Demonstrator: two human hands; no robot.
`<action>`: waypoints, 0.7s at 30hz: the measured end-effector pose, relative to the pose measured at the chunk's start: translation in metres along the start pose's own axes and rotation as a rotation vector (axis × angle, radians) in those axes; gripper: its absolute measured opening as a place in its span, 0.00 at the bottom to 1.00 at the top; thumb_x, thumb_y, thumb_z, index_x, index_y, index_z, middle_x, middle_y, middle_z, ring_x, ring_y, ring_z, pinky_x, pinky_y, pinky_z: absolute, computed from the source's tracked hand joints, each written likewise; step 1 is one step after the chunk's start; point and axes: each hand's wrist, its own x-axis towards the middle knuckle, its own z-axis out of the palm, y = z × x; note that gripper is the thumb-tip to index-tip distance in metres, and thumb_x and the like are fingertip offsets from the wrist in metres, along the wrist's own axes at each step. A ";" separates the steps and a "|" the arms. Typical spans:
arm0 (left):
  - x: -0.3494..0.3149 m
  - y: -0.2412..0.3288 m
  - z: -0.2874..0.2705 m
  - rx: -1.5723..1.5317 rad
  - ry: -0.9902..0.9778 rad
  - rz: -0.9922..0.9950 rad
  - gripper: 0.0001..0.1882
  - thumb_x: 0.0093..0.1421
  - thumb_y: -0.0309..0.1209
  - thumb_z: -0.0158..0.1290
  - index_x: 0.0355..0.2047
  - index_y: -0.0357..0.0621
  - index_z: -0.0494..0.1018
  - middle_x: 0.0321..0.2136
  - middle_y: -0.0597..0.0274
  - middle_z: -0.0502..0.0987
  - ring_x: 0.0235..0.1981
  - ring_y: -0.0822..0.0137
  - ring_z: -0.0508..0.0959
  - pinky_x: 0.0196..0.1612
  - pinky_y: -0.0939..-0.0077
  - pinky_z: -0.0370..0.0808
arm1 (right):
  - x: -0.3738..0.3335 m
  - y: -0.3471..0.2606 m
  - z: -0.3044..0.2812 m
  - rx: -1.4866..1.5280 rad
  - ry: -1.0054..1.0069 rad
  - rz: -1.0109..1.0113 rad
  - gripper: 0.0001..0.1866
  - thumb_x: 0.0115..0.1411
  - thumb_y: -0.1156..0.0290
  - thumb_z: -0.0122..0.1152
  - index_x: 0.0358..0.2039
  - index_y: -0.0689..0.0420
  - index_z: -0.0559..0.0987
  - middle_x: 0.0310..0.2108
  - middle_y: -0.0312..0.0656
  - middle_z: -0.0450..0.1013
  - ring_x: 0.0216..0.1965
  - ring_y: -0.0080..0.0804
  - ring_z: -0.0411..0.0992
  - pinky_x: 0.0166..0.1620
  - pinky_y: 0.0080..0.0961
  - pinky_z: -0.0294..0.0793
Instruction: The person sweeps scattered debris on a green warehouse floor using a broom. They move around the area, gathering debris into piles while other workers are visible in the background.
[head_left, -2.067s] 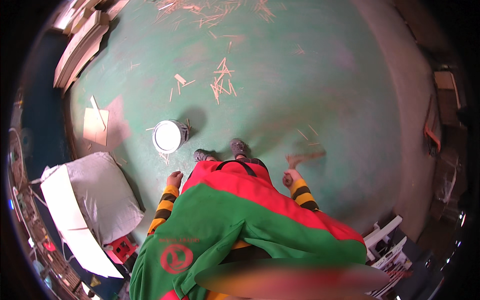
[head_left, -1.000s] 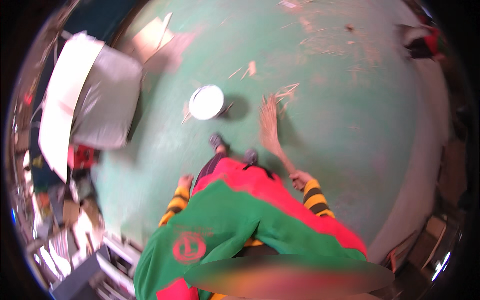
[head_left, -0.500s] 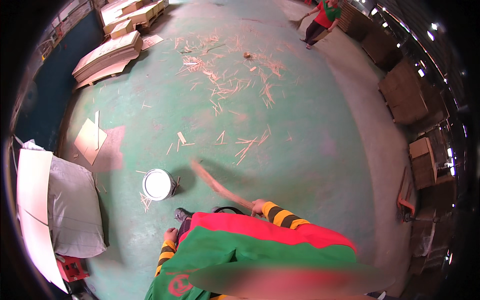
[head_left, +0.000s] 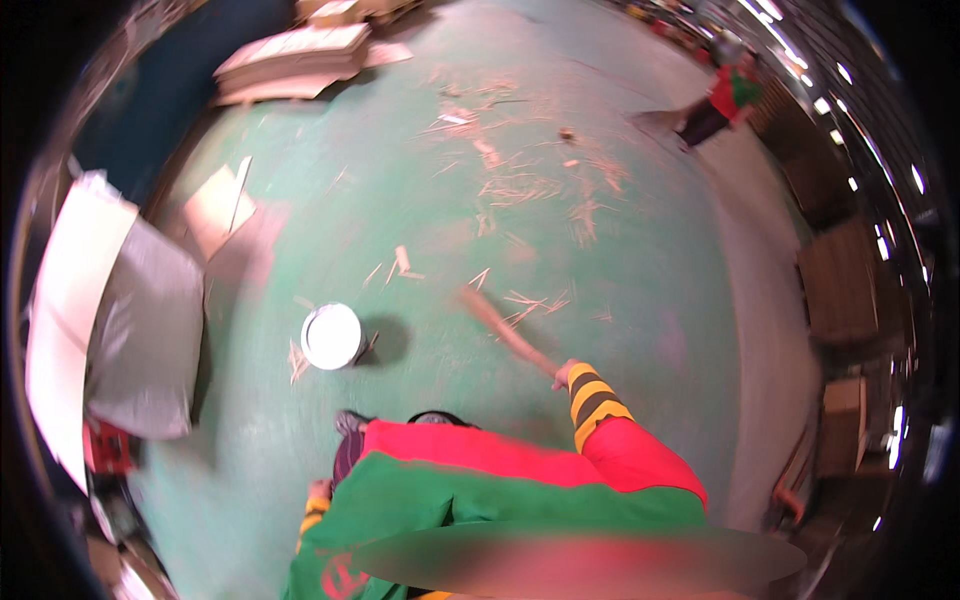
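My right hand [head_left: 565, 374] is closed around one end of a long, light-brown wooden stick [head_left: 510, 337]. The stick slants forward and left from my hand, its far end over the green floor near some loose wood strips [head_left: 537, 303]. Low at my left side hangs my left hand [head_left: 319, 489], partly covered by its striped sleeve and blurred, so its fingers cannot be made out. A round bucket with a white top [head_left: 332, 336] stands on the floor ahead of my feet, left of the stick.
Many thin wood strips [head_left: 520, 188] lie scattered farther ahead. At left are a grey wrapped bundle [head_left: 150, 330] with a pale board and a flat panel [head_left: 218, 212]. Stacked boards [head_left: 295, 62] stand far left. A person [head_left: 722, 105] with a broom is far right, near cartons [head_left: 838, 285].
My right arm has reached farther forward and right, carrying the stick with it. My left hand sits lower in view. The view has turned, and the other person has shifted too.
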 end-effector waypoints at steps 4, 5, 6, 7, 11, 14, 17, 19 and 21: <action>-0.008 -0.014 0.022 0.109 -0.154 -0.136 0.15 0.51 0.41 0.44 0.31 0.45 0.74 0.33 0.48 0.74 0.38 0.50 0.73 0.41 0.59 0.69 | -0.008 -0.069 -0.005 0.570 0.008 0.057 0.12 0.42 0.71 0.64 0.24 0.61 0.71 0.14 0.42 0.67 0.14 0.33 0.67 0.17 0.31 0.65; -0.015 -0.016 0.018 -0.096 -0.128 -0.186 0.17 0.49 0.43 0.47 0.29 0.44 0.75 0.35 0.47 0.73 0.39 0.51 0.73 0.43 0.60 0.68 | -0.013 -0.097 -0.003 0.732 -0.006 0.075 0.10 0.43 0.73 0.63 0.22 0.60 0.69 0.11 0.41 0.64 0.10 0.31 0.65 0.13 0.30 0.62; -0.020 -0.010 0.012 -0.414 0.037 -0.390 0.18 0.47 0.43 0.49 0.31 0.44 0.76 0.36 0.47 0.73 0.40 0.51 0.72 0.44 0.63 0.68 | -0.026 -0.116 -0.001 0.794 -0.008 0.025 0.10 0.43 0.74 0.62 0.21 0.59 0.67 0.10 0.39 0.62 0.09 0.30 0.64 0.11 0.28 0.59; -0.029 -0.005 0.005 -0.572 0.152 -0.503 0.17 0.47 0.42 0.49 0.33 0.46 0.76 0.37 0.48 0.73 0.41 0.52 0.72 0.47 0.66 0.67 | -0.043 -0.131 0.001 0.855 0.002 -0.016 0.11 0.44 0.75 0.61 0.20 0.57 0.65 0.10 0.38 0.61 0.08 0.29 0.62 0.09 0.26 0.56; -0.048 -0.013 -0.038 -0.790 0.096 -0.710 0.17 0.45 0.40 0.50 0.35 0.47 0.76 0.34 0.53 0.75 0.38 0.58 0.75 0.45 0.70 0.68 | -0.117 -0.213 0.003 0.794 -0.091 -0.197 0.12 0.45 0.74 0.61 0.29 0.60 0.70 0.13 0.40 0.64 0.09 0.29 0.63 0.11 0.26 0.61; -0.043 -0.038 -0.056 -0.917 0.075 -0.653 0.20 0.46 0.42 0.51 0.36 0.43 0.75 0.34 0.53 0.76 0.37 0.60 0.75 0.45 0.70 0.69 | -0.171 -0.277 0.029 0.709 -0.139 -0.452 0.16 0.49 0.69 0.59 0.38 0.60 0.70 0.17 0.37 0.65 0.12 0.26 0.65 0.13 0.23 0.63; -0.035 -0.089 -0.072 -1.011 0.140 -0.669 0.21 0.47 0.41 0.51 0.39 0.41 0.73 0.37 0.52 0.74 0.41 0.58 0.74 0.46 0.70 0.67 | -0.214 -0.351 0.066 0.678 -0.246 -0.617 0.19 0.49 0.68 0.58 0.41 0.61 0.70 0.19 0.35 0.65 0.12 0.25 0.64 0.13 0.22 0.63; -0.032 -0.127 -0.085 -1.100 0.245 -0.700 0.21 0.47 0.40 0.52 0.40 0.41 0.72 0.37 0.52 0.75 0.39 0.59 0.75 0.44 0.71 0.69 | -0.231 -0.405 0.090 0.534 -0.275 -0.709 0.20 0.49 0.68 0.58 0.43 0.61 0.70 0.22 0.37 0.67 0.16 0.27 0.67 0.18 0.24 0.67; -0.029 -0.166 -0.101 -1.201 0.317 -0.739 0.21 0.48 0.39 0.52 0.40 0.41 0.72 0.36 0.53 0.75 0.36 0.61 0.75 0.41 0.71 0.69 | -0.245 -0.458 0.107 0.352 -0.338 -0.820 0.22 0.48 0.68 0.59 0.44 0.61 0.70 0.26 0.40 0.70 0.22 0.29 0.69 0.24 0.25 0.70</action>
